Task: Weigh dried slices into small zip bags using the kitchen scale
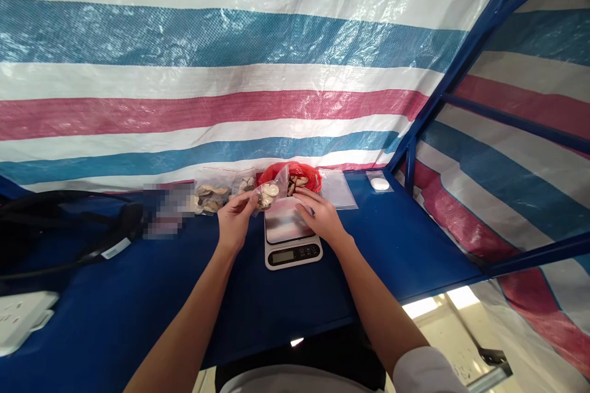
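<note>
My left hand (237,215) pinches a clear plastic bag (276,187) that contains pale, round, flat pieces. The bag hangs over the back part of a white kitchen scale (295,261) with a shiny top plate. My right hand (322,215) is open above the plate's right side, fingers stretched toward the bag. A small dark spot shows between its thumb and fingers; I cannot make it out. Just behind the hands sits a red plastic bag (313,175), its mouth spread, with brown-edged slices (297,183) inside. The scale's display looks blank.
Left of the hands lie clear bags of dried-looking pieces (212,198). Flat clear bags (338,189) and a small white object (380,184) are at the right. A black strap (131,221) and white power strip (25,319) occupy the left. Striped sheeting (230,83) walls the back.
</note>
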A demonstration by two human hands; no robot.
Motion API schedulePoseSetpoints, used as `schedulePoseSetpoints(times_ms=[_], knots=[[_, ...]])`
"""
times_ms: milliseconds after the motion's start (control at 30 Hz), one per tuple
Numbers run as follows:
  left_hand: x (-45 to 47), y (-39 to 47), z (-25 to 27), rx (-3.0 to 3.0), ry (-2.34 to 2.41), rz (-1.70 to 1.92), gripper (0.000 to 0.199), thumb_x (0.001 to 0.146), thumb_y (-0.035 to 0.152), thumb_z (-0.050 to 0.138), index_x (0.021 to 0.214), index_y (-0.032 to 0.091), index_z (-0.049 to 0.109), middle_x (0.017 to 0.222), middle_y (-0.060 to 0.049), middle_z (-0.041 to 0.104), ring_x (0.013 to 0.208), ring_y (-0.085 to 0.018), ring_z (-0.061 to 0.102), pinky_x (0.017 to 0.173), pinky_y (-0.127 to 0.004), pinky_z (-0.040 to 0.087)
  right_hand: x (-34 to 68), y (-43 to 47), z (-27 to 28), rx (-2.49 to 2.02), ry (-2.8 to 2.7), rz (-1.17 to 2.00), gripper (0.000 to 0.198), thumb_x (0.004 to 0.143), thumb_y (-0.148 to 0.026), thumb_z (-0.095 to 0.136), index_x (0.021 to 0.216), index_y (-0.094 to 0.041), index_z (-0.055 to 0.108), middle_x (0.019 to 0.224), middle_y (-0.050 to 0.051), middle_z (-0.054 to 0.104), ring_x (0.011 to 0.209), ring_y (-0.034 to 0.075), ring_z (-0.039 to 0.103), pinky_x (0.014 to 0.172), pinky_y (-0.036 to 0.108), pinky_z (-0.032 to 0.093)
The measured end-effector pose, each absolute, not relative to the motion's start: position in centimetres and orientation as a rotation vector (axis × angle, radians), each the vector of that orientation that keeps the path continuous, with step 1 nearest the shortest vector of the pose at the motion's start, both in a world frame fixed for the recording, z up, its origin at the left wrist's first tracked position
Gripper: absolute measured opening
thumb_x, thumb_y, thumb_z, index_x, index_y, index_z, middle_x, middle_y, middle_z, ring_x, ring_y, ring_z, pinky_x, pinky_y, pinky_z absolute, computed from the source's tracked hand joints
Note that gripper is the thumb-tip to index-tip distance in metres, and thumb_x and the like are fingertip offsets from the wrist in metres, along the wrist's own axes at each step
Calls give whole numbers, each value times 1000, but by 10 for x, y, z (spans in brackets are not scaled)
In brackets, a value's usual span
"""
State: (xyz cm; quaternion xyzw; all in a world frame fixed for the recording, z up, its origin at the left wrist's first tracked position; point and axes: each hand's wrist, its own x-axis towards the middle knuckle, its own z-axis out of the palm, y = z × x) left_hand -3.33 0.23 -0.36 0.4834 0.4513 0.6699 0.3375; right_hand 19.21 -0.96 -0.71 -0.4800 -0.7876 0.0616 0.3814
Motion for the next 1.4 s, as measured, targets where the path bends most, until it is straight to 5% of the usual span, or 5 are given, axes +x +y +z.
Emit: schedulePoseSetpoints(times_ms=[233,467,933,1133,1400], knots=[[-27,-6,-13,959,909,1590,34,61,38,93,86,21,80,88,-3,78,82,-17,71,79,-29,58,193,0,-27,-1151,-1595,609,38,95,-42,58,128,-28,69,124,2,73,115,25,70,105,38,55],[-26,-14,-9,859,828,1438,33,63,31,94,91,20,79,91,-4,78,85,-17,71,82,-28,58,188,1,-30,-1048,-1269,950,39,85,-42,72,120,-26,73,120,5,75,117,26,69,104,39,56],[-32,-15,-14,874,854,1393,28,66,33,91,85,19,77,89,-3,76,82,-16,69,80,-29,57,190,-3,-21,-1046,-1144,991,31,72,-45,81,93,-22,79,93,3,79,82,21,73,75,34,64],[-45,-13,-9,1216,1159,1490,43,69,44,87,102,19,75,98,-6,76,92,-21,70,89,-36,57,191,1,-20,-1083,-1081,1072,37,68,-50,82,91,-21,78,90,3,78,78,22,74,58,30,62],[-36,-14,29,2056,1334,1449,28,87,43,68,102,20,75,100,-7,75,83,-20,69,81,-32,57,184,8,-5,-1091,-1173,1096,40,69,-51,81,95,-20,78,89,5,78,80,25,74,59,33,64]])
